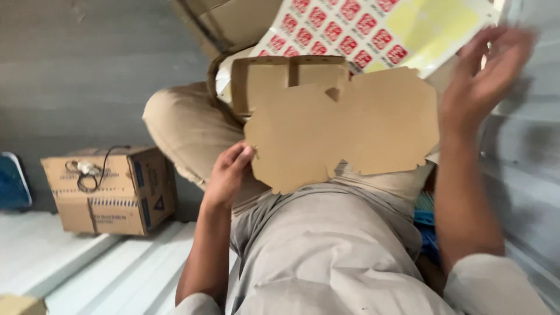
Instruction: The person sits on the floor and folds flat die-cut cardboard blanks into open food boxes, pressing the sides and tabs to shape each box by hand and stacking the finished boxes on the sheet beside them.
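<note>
A flat die-cut cardboard blank [344, 131] lies across the person's lap. The left hand [228, 173] pinches its lower-left edge. The right hand [479, 79], open with fingers spread, hovers at its right side, touching the sticker sheet [373, 29] above.

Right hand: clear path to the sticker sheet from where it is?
Probably yes. The right hand is raised, open and blurred, right beside the sticker sheet, with nothing between them. The left hand holds the flat cardboard blank lower down, out of the way.
</note>
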